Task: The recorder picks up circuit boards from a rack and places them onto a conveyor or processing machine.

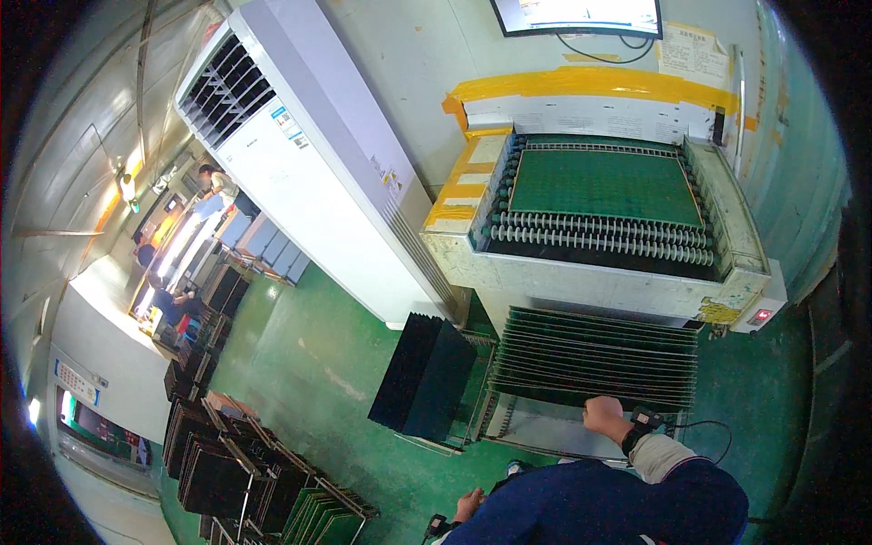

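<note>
Right hand [606, 418] raised in front of torso, closed into fist at near edge of rack of green circuit boards [595, 359]; knuckles face away, wrist bears black strap. Fingers curled tight; whether they pinch board edge cannot be told.

Left hand [470, 504] hangs low beside blue sleeve, fingers loosely bent, holding nothing visible.

Boards stand on edge, long axis left to right, stacked front to back below conveyor machine [599, 272].

Another green panel [604, 186] lies flat on rollers above.

Black stack [422, 377] stands left of rack. Forearms mostly hidden by torso.
</note>
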Demonstrator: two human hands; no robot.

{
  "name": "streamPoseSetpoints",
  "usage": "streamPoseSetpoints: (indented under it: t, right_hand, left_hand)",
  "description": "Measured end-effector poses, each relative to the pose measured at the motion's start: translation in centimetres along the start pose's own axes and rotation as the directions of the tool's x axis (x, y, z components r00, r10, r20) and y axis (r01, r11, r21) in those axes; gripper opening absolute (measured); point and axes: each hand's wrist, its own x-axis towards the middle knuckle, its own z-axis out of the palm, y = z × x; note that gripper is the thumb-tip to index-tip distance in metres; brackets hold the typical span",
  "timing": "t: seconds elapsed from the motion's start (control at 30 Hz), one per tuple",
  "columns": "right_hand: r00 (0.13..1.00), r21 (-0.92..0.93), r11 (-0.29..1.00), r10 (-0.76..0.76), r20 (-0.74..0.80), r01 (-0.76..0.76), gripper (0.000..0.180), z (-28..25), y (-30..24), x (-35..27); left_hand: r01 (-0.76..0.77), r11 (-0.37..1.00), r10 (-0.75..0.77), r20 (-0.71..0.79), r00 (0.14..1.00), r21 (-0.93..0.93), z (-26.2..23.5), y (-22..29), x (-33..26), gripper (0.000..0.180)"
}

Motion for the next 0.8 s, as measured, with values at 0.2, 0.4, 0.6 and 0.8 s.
streamPoseSetpoints:
  t: [0.2, 0.4, 0.6, 0.8]
  right_hand:
    - [1.0, -0.02, 1.0, -0.012, 0.013, 0.012, 0.026, -0.3, 0.0, 0.0]
    - [1.0, -0.022, 0.999, -0.023, 0.008, 0.023, 0.025, -0.2, 0.2, 0.1]
    - [1.0, -0.027, 1.0, 0.003, 0.025, -0.002, 0.025, -0.6, 0.0, 0.1]
    - [1.0, -0.033, 0.999, -0.028, 0.01, 0.029, 0.026, -0.9, -0.2, 0.0]
  left_hand:
    - [0.02, 0.999, -0.02, -0.013, 1.0, -0.04, 0.1, 0.7, -0.5, 0.047]
    - [0.054, 0.99, -0.056, -0.014, 0.998, -0.129, 0.3, 1.4, -1.1, 0.044]
    - [0.074, 0.98, -0.078, -0.013, 0.997, -0.183, 0.8, 0.5, -0.1, 0.044]
    - [0.031, 0.996, -0.035, -0.039, 0.999, -0.08, 0.9, -1.5, 1.5, 0.047]
